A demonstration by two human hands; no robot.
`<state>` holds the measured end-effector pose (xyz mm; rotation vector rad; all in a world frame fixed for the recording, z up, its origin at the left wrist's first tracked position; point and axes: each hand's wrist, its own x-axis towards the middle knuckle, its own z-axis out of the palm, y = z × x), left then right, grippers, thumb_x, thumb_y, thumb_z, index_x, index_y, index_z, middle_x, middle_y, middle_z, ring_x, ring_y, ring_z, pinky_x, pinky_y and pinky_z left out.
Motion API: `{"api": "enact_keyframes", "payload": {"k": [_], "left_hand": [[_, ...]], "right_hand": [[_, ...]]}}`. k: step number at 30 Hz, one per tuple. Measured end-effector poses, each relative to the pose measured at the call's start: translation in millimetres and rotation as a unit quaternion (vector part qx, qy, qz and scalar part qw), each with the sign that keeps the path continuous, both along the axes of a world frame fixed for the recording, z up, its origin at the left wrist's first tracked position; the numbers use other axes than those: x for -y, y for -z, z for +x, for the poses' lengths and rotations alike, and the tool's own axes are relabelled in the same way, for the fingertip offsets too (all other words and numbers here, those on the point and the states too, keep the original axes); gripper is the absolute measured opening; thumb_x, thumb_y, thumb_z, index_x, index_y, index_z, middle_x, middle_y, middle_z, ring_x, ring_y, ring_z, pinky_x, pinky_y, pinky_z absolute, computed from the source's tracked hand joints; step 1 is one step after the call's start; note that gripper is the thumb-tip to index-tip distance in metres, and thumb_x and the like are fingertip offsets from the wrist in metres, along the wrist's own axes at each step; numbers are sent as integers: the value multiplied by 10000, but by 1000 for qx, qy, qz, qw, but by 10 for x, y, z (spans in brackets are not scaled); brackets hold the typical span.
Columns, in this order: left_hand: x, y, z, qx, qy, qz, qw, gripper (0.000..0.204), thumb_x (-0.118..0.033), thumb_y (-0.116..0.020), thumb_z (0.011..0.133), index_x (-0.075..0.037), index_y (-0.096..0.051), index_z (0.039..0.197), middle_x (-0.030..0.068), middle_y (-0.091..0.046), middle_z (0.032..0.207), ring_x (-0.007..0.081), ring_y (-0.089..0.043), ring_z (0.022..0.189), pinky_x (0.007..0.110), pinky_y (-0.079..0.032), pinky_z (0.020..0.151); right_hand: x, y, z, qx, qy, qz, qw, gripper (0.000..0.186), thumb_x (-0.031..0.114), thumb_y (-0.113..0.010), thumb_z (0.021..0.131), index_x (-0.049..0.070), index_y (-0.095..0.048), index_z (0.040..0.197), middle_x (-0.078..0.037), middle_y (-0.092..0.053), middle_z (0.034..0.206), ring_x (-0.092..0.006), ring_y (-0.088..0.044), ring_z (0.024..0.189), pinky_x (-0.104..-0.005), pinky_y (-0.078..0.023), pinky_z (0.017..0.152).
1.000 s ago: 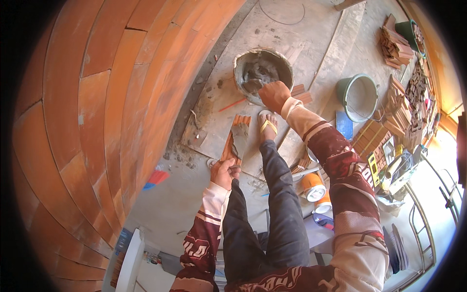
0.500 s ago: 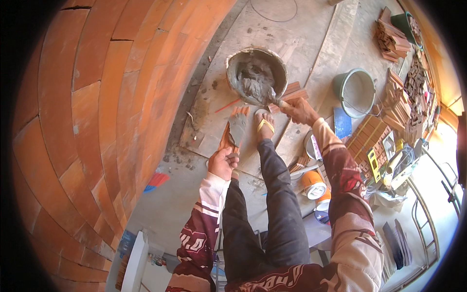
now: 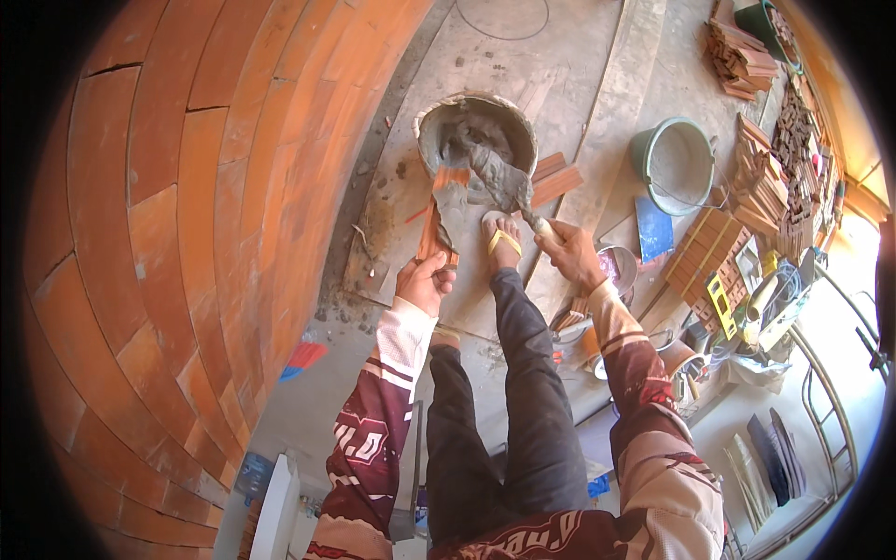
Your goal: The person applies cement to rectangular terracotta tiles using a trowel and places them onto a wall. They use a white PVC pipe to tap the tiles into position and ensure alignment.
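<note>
My left hand (image 3: 425, 283) grips the near end of a long terracotta tile (image 3: 433, 230), its upper face partly coated with grey mortar. The tile's far end reaches over the near rim of a round bucket (image 3: 423, 154) that holds wet mortar (image 3: 485, 131). My right hand (image 3: 571, 254) is closed round the handle of a trowel (image 3: 502, 179). Mortar covers the trowel's blade, which lies across the bucket's near rim beside the tile. Part of the mortar is hidden behind blade and tile.
A tiled wall (image 3: 168, 233) rises close on the left. Loose tiles (image 3: 556, 179) lie right of the mortar bucket. Farther right are a green bucket (image 3: 679, 166), a blue sheet (image 3: 654, 229), stacked tiles (image 3: 705, 257) and a yellow level (image 3: 721, 306). My sandalled foot (image 3: 504, 245) stands close by.
The trowel has come up out of the bucket loaded with mortar, and its blade is now near the tile. The tile's far end has moved forward over the bucket's rim.
</note>
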<state>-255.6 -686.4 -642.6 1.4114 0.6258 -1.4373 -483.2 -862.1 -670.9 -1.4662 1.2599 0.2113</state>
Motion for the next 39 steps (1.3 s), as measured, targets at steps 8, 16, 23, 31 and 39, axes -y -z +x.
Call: {"api": "enact_keyframes", "payload": {"k": [8,16,23,31,39], "left_hand": [[210,-3,25,83,120,-3,989,156,-163,-669,896,-58,-638,1006,12,-650,835,100,-602,685,230,-464,565],[287,6,14,62,82,-1,995,133,-143,-672,886,-61,-625,980,15,-634,833,99,-562,669,230,-426,552],[144,279,116,-89,-42,-20,995,123,-146,-649,897,-71,-580,967,37,-614,856,124,-519,676,252,-406,562],[142,208,97,-115,-48,-40,991,98,-162,-639,908,-82,-595,941,33,-614,837,123,-506,658,252,-406,563],[290,-49,-66,-151,-93,-49,983,126,-180,-649,906,-81,-602,970,37,-632,835,129,-528,651,256,-416,552]], "right_hand": [[-55,-265,69,-25,-111,-218,969,418,328,-634,866,68,-647,1194,-196,-679,850,-358,-673,774,-438,-523,713],[-126,-425,15,-43,-276,-396,875,460,258,-621,872,114,-535,1301,-87,-589,803,-286,-650,709,-396,-521,599],[-91,-678,-80,-27,-218,-283,933,467,261,-685,827,77,-603,1248,-113,-629,810,-300,-663,734,-403,-523,654],[-229,-505,-103,21,-4,-164,986,484,256,-701,806,31,-627,1228,-186,-687,912,-358,-666,815,-392,-527,718],[-785,-315,71,53,17,-263,963,474,122,-677,828,24,-571,1279,-190,-639,949,-339,-645,844,-393,-516,744]]}}
